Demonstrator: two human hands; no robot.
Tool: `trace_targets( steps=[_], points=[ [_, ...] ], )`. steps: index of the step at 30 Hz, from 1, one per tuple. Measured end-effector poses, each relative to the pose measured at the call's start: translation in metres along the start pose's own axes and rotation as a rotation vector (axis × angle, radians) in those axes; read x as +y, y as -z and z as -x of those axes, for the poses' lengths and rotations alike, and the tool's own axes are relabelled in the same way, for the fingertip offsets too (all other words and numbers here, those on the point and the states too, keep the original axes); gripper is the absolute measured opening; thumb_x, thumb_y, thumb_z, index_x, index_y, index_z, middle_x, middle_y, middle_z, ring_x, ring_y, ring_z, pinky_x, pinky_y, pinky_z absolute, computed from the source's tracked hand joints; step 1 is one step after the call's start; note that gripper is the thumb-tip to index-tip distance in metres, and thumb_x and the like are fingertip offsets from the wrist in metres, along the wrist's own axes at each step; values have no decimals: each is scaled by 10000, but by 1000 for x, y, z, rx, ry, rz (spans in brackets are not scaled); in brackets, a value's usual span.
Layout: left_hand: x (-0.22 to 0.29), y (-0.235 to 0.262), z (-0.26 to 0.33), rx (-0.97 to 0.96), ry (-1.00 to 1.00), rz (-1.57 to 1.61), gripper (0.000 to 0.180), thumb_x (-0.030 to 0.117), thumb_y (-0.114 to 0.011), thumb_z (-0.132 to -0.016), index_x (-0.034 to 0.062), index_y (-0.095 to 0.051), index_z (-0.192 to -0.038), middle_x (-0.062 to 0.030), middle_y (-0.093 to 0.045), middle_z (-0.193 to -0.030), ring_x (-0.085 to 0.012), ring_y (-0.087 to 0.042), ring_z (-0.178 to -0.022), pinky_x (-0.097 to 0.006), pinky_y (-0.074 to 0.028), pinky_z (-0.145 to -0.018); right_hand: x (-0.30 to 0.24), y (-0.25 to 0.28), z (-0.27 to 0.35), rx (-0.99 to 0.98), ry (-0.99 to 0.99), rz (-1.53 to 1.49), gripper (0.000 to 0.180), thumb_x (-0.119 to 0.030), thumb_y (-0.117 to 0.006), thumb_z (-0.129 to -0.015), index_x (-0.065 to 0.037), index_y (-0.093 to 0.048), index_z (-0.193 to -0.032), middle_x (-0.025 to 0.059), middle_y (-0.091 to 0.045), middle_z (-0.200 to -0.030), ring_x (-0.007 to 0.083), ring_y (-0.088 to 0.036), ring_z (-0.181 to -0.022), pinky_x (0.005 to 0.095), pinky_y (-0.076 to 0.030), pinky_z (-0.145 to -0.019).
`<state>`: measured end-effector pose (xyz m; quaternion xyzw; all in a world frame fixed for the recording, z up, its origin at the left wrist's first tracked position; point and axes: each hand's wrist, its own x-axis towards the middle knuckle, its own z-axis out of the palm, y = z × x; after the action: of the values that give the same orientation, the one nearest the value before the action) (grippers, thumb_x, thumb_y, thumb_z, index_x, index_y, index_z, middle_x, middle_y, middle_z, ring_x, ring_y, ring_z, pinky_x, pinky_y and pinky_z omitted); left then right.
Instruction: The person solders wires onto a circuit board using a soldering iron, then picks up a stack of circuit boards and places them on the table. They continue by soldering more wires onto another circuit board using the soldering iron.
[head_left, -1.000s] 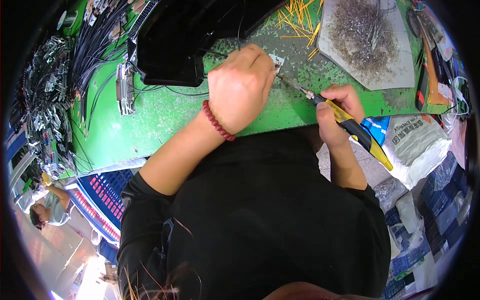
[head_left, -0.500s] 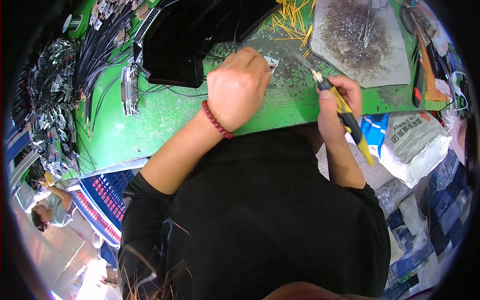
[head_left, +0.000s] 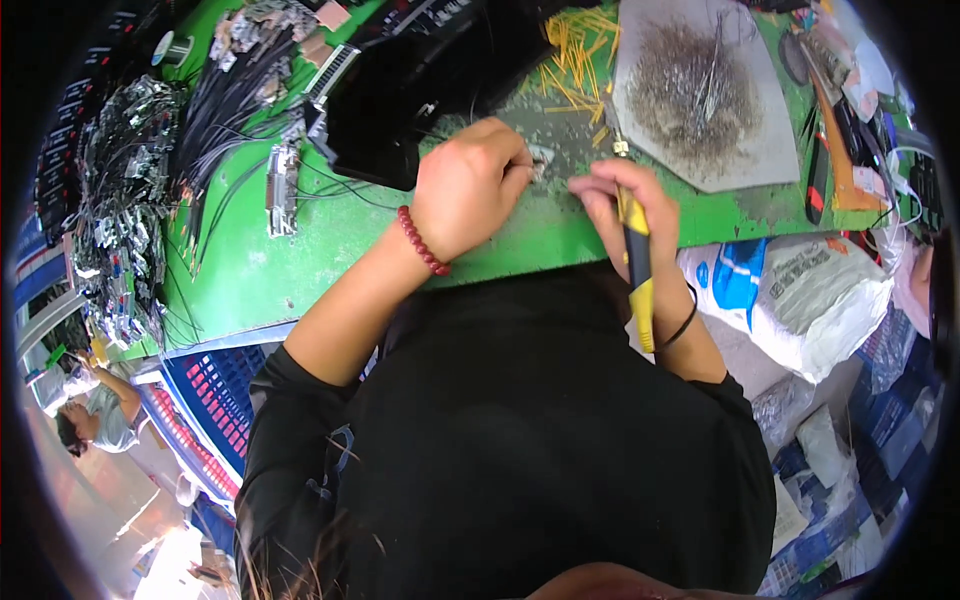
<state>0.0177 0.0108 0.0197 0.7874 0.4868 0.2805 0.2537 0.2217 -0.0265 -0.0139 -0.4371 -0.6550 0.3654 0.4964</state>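
1. While my L hand (head_left: 465,190) curls over the green bench (head_left: 240,280), thumb and index tips close together, a small pale piece (head_left: 541,160) lies just beyond them; whether it's pinched or merely touched, I can't tell from this one remote view.
2. My R hand (head_left: 640,200) grasps a yellow-and-black pen-type tool (head_left: 640,260), thin metal end pointing away from the body, nr the grey board (head_left: 650,165); two digits reach L, off the handle. Prob. a soldering iron, tho the tip is too blurred to confirm.
3. Steadiness (my judgement): piece best braced flat vs. bench, L wrist rested, so nothing shifts under contact.
4. Approach: I'd treat the tip as hot, i.e. bring it in from R at a low angle, w/ L fingertips well apart from it.
5. Slack: a thin black cable (head_left: 365,197) runs from nr the metal connector (head_left: 284,190) toward my L hand; any tug could move the piece, so I'd leave it loose.
6. Clearance: yellow sticks (head_left: 575,65) and dark debris (head_left: 690,80) lie nearby; tip should pass w/o dragging thru either.
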Motion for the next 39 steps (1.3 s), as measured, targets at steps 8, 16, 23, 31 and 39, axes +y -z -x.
trace_targets(
  steps=[8,16,23,31,39],
  points=[
    [18,40,5,103,-62,239,146,75,-684,-767,7,-618,-878,-144,-605,-900,-323,-611,-807,-388,-503,-699,-18,-18,-55,-116,652,352,366,-21,-682,-743,-127,-614,-1086,6,-554,-673,227,-563,-599,391,-513,-706],
    [29,46,34,183,-6,85,500,-65,-654,-743,67,-565,-1217,-172,-597,-1161,-342,-628,-1000,-389,-552,-806,-59,-52,-40,27,143,-56,431,55,-696,-801,-28,-462,-1153,115,-674,-843,162,-664,-807,267,-509,-746],
    [19,99,27,35,11,-68,279,28,-619,-835,23,-631,-1113,-167,-662,-996,-343,-652,-876,-385,-530,-759,-52,-33,-58,75,69,-314,431,19,-662,-852,-29,-405,-1195,187,-692,-846,203,-680,-795,296,-527,-758],
    [46,160,26,-232,-62,-273,204,38,-590,-847,55,-647,-1042,-124,-613,-815,-324,-621,-745,-395,-488,-631,-35,-2,-36,173,49,-229,402,46,-643,-851,-17,-424,-1182,166,-685,-867,221,-692,-825,301,-528,-767],
    [44,121,-93,-57,-926,-319,216,70,-594,-720,67,-618,-934,-59,-572,-892,-269,-577,-882,-387,-451,-858,-22,-1,-21,432,-79,-288,458,3,-627,-880,-40,-379,-1261,132,-668,-965,147,-633,-817,263,-507,-735]
  ],
)
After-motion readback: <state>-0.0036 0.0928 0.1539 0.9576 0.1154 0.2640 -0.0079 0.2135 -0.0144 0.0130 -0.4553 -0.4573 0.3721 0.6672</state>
